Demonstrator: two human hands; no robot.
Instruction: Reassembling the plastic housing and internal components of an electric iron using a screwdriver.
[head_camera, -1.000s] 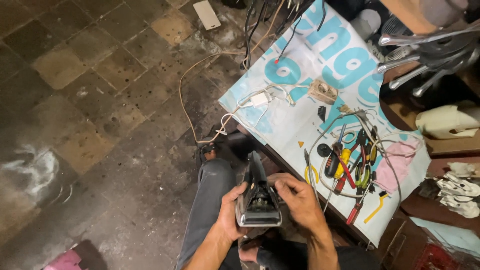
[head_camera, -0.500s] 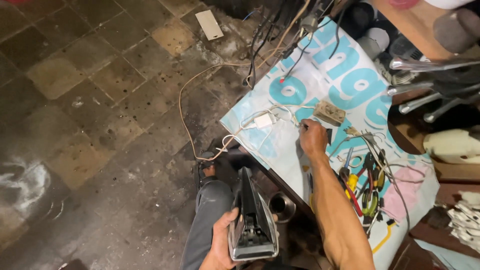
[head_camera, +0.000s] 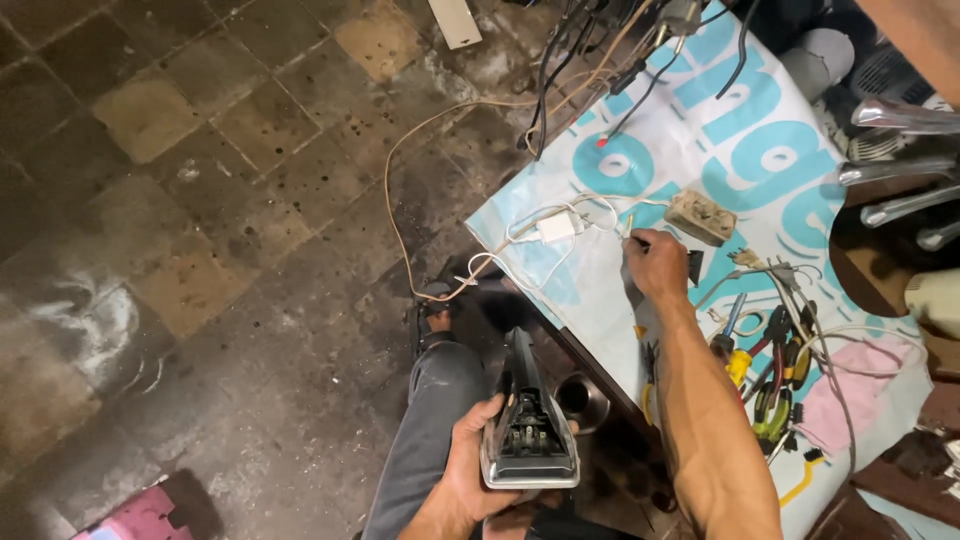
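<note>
Left hand fingers clamped on one iron; right hand fingers pinched on thin tool over blue-white banner on table.

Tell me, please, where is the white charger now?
In the head view, the white charger lies on the printed table cover, near the table's left edge. It is just left of the right hand and left of the beige socket block.
</note>
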